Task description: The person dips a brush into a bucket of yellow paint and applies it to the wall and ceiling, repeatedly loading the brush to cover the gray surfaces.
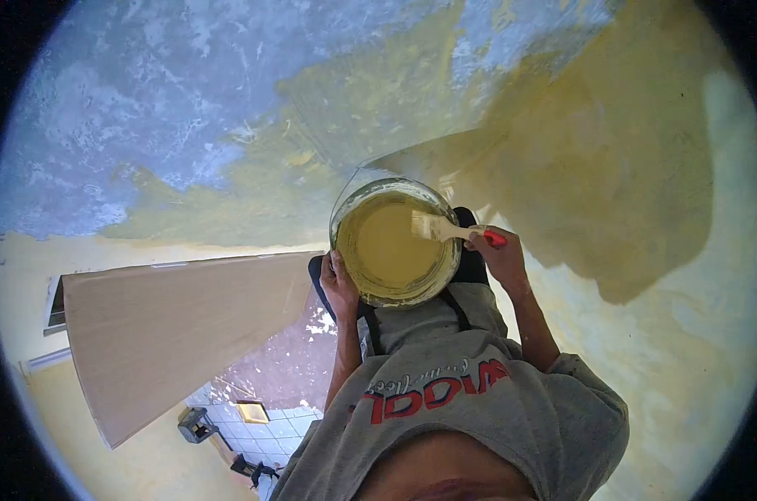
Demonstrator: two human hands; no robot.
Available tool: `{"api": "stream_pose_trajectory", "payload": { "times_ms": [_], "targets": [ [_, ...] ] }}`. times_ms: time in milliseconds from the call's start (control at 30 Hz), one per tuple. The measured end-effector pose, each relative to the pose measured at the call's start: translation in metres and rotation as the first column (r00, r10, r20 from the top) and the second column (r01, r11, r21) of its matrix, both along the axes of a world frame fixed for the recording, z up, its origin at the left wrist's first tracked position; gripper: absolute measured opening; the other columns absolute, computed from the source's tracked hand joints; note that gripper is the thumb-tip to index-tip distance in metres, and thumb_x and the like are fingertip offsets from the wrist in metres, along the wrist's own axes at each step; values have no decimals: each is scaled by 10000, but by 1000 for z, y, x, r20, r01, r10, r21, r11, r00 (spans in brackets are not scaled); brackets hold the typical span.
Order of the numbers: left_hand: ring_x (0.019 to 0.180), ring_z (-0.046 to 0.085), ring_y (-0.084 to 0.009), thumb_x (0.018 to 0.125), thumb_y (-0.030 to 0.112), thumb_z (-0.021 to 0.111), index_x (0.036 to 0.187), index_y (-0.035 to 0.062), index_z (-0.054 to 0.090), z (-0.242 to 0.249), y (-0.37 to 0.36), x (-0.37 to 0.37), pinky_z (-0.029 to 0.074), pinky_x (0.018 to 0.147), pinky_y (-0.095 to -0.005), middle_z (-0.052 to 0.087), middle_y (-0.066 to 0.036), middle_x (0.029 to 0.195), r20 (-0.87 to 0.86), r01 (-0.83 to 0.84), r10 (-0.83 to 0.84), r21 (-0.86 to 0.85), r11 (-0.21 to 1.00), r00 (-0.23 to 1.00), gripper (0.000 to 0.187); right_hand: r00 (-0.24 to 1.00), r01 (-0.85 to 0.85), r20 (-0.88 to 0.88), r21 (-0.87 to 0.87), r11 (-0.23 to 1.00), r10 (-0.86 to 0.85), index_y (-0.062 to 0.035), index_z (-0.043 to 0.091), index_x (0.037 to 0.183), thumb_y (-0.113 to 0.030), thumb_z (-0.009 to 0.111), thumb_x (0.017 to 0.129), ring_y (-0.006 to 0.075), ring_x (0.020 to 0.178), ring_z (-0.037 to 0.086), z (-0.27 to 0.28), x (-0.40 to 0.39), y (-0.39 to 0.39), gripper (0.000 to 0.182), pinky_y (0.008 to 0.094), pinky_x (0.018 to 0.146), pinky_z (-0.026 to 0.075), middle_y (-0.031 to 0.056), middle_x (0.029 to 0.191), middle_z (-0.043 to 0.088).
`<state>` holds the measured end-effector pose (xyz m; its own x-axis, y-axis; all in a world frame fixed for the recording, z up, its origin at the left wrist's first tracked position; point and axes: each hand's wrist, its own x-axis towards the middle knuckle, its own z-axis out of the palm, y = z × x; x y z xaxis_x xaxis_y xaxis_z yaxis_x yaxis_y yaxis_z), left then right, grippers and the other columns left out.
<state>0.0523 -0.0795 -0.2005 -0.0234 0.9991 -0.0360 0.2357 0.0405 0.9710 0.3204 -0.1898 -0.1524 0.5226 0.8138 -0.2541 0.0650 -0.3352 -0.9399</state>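
So the paint bucket (395, 301) is right in front of the person's lap, with yellow-ochre paint (388, 250) in it. The left hand (339, 288) has its fingers closed on the bucket's near left side, and the right hand (502, 259) has its fingers wrapped narrow around the red-ended handle of the brush (435, 227). The brush lies across the right rim, bristles pointing in over the paint.

Looks to me like the loading or wiping-off step. Moving the brush from there would call for a steady left grip, a lift clear of the rim and bristles kept over the bucket until the drips are off. The wall (144, 92) is patchy blue with ochre areas, some darker, maybe wet, but I can't swear to it.

Can't tell if the bristles touch the paint or hang just above. The bucket's base is out of sight, so no clue what carries it. Some left fingertips are hidden too. The dark object (196, 426) down by the tiles (270, 432) is too small to name, and the corners go black.
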Motion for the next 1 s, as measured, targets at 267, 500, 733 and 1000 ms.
{"api": "stream_pose_trajectory", "payload": {
  "times_ms": [267, 500, 733, 1000],
  "targets": [
    [739, 450, -121, 992, 267, 458, 949, -54, 556, 1, 0, 0, 408, 673, -272, 552, -50, 785, 14, -9, 9, -24, 1000, 1000, 338, 967, 6, 252, -129, 992, 27, 14, 692, 903, -204, 650, 854, 88, 639, 582, 13, -10, 7, 228, 253, 635, 484, 55, 713, 671],
    [768, 477, -126, 993, 265, 457, 971, -58, 558, -3, 1, -3, 420, 696, -266, 572, -65, 808, -37, 33, -34, -20, 999, 999, 339, 975, 51, 218, -81, 995, -33, 33, 673, 859, -222, 662, 832, 112, 607, 583, 14, -13, 3, 257, 270, 601, 479, 93, 677, 664],
    [859, 503, -282, 985, 302, 418, 973, -78, 560, 17, -2, 2, 406, 807, -388, 571, -194, 917, 23, 9, -7, -89, 996, 1000, 406, 944, 89, 327, -139, 986, -39, 21, 694, 868, -260, 680, 790, 174, 624, 627, 25, -20, 5, 292, 298, 632, 503, 136, 720, 677],
    [840, 501, -315, 986, 302, 426, 963, -79, 561, 18, -4, 2, 409, 794, -394, 570, -204, 906, 38, 5, -3, -68, 998, 999, 405, 640, -208, 663, -336, 918, 388, -35, 666, 915, -141, 599, 803, 358, 775, 640, 51, -17, 2, 167, 442, 757, 512, 168, 785, 659]
  ]
}}
